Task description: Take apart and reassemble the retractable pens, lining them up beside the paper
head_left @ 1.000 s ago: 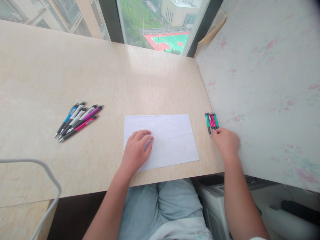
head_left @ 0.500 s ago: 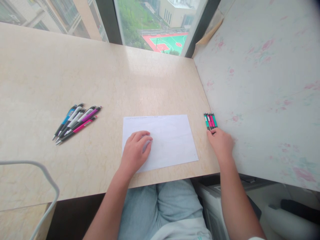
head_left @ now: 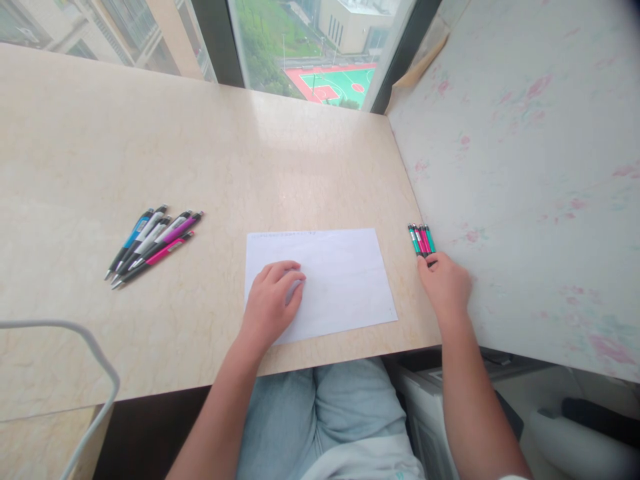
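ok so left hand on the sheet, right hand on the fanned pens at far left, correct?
No. The head view shows the right hand at the small teal-and-pink pen bundle by the right wall; the fanned pens lie untouched. The left hand is on the sheet.

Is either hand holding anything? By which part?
Nothing lifted: left hand presses flat on the paper; right hand touches the near ends of the pens; grip unclear.
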`<control>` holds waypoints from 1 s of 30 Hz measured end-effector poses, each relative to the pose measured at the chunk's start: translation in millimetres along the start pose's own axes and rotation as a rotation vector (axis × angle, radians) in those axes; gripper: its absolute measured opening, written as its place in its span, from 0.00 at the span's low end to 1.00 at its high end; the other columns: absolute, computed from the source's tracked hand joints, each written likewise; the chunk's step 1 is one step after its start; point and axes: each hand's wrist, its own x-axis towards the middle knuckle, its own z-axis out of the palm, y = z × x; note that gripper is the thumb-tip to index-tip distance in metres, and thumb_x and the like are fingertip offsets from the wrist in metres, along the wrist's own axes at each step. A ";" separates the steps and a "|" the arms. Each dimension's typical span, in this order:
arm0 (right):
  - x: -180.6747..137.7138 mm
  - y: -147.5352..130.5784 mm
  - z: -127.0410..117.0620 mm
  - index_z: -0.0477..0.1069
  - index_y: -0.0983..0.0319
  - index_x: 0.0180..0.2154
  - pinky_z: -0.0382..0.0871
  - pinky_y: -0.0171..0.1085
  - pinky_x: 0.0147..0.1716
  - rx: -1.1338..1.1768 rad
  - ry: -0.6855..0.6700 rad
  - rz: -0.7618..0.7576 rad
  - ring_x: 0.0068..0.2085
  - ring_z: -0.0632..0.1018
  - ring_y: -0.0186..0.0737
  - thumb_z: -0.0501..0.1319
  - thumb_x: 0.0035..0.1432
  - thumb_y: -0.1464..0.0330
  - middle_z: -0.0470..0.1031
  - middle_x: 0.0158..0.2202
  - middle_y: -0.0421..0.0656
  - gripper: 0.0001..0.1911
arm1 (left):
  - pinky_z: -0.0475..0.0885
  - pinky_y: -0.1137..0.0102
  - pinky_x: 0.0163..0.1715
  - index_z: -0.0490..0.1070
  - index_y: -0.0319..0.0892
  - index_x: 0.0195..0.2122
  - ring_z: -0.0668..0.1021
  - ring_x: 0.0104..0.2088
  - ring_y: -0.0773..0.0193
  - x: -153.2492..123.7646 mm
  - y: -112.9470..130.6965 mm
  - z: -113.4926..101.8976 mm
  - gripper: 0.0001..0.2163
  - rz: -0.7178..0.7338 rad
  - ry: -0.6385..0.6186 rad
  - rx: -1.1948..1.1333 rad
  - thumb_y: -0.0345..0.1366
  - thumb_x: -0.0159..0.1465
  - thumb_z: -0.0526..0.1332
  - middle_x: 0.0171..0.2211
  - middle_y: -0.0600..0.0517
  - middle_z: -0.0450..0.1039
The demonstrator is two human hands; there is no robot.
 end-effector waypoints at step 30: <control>-91.9 -109.3 32.1 0.70 0.60 0.26 0.55 0.35 0.29 0.440 -0.096 -0.611 0.27 0.71 0.36 0.54 0.65 0.64 0.73 0.24 0.41 0.15 | 0.71 0.54 0.53 0.75 0.44 0.41 0.75 0.51 0.54 -2.9 7.6 -1.9 0.07 -0.060 0.002 -0.084 0.29 0.65 0.59 0.49 0.45 0.75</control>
